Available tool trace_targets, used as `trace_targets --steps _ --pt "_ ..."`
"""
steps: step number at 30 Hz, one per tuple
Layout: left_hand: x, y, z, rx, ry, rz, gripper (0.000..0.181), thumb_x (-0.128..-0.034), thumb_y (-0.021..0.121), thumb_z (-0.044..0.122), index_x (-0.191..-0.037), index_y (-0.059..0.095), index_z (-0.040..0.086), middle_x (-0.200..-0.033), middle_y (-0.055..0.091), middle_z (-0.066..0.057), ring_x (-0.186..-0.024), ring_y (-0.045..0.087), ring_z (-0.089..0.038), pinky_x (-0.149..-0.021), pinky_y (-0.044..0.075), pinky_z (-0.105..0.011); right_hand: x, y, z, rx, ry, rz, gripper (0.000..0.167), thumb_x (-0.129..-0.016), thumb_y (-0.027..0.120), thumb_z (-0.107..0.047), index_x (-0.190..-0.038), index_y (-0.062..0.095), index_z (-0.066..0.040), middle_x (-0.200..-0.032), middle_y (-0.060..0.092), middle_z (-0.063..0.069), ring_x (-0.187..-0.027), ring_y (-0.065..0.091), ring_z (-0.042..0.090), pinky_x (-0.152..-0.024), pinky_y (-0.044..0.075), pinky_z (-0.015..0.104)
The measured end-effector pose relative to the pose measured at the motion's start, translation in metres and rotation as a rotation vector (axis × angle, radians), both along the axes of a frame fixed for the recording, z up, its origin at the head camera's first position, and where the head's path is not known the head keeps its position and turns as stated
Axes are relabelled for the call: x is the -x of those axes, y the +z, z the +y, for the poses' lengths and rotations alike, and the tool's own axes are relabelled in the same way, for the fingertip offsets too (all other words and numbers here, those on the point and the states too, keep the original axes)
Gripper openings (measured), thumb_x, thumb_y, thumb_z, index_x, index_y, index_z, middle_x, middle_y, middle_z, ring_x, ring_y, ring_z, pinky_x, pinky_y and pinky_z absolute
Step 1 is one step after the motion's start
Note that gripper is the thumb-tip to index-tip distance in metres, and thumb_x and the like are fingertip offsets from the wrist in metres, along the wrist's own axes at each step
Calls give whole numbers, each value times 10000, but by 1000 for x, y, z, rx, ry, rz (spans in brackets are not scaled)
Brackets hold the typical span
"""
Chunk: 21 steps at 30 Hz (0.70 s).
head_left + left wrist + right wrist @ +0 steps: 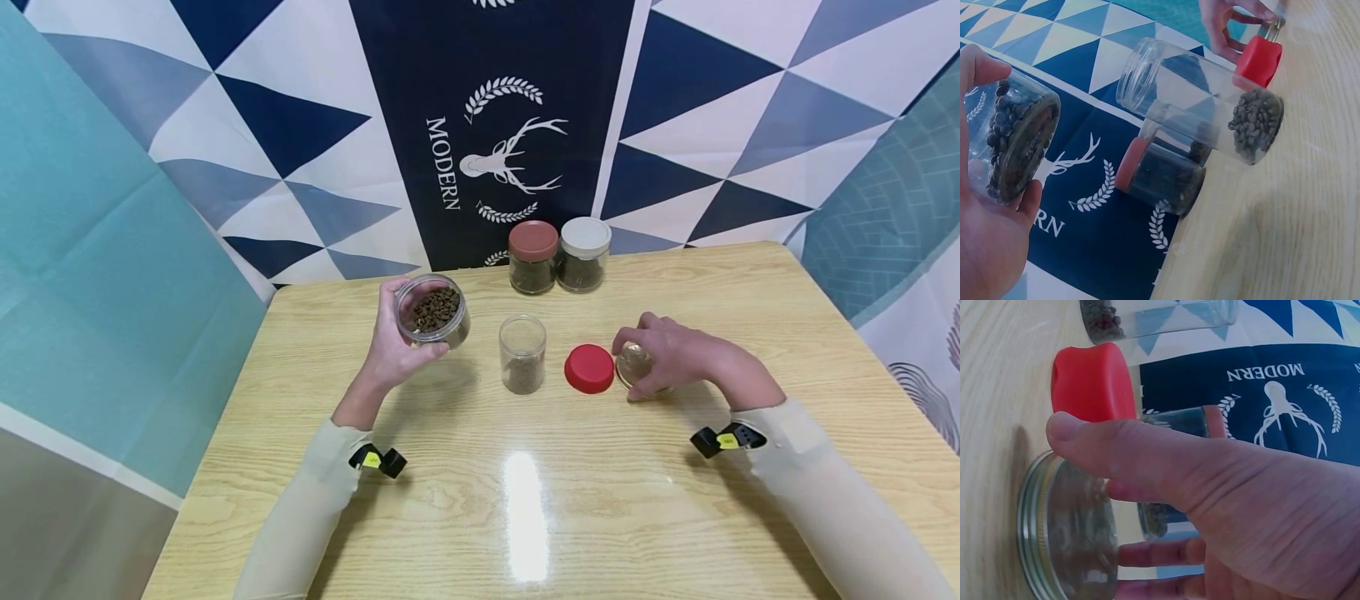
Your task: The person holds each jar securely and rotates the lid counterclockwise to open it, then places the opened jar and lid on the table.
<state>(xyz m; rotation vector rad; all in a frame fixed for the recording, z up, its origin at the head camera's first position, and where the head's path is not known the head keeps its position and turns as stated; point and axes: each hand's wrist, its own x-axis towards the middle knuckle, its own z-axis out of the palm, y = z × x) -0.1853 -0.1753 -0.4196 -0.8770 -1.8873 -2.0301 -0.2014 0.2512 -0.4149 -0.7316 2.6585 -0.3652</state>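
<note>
My left hand [401,342] holds a clear jar [1054,119] without a lid, tilted and raised above the table. Small dark brown beans or pellets lie inside it. On the right, my right hand [667,354] arches over a gold-rimmed lid [1075,531] at table level, thumb and fingers at its edge. Part of that lid is hidden under the hand. A red lid [589,368] lies just left of these fingers. Between the hands an uncovered tall clear jar [522,354] stands upright, with dark beans or pellets at its bottom.
At the table's back edge stand two closed jars side by side, one with a brownish-red lid [533,242], one with a white lid [586,237]. Patterned cloth [300,167] hangs behind the wooden table [450,517].
</note>
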Motion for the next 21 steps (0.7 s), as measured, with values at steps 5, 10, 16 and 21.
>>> trace_targets --steps 5,10,16,21 --pt "1 4 -1 23 13 18 927 -812 998 443 -1452 409 124 -1438 692 139 -1365 639 -43 -1226 469 -229 2 3 2 13 0 1 685 -754 1028 -409 -1309 708 -166 -1227 610 215 -1044 600 315 -793 558 429" --pt "1 3 -2 84 50 -23 1003 -767 1012 437 -1450 422 -2 -1423 614 64 -1335 632 -22 -1194 484 -195 2 4 3 25 10 9 687 -746 1030 -427 -1296 713 -166 -1219 613 205 -1035 598 303 -779 535 396" --pt "2 -2 -4 137 73 -57 1044 -756 1006 439 -1455 413 -61 -1443 614 -90 -1330 634 -1 -1197 468 -187 1 4 4 32 8 27 690 -733 1039 -434 -1281 716 -165 -1204 616 199 -1031 600 305 -776 542 407" --pt "2 -2 -4 149 81 -66 987 -741 976 328 -1458 416 -55 -1450 616 -193 -1327 637 0 -1209 460 -194 0 5 5 23 4 29 692 -731 1040 -432 -1284 716 -170 -1210 617 198 -1040 603 308 -786 557 427"
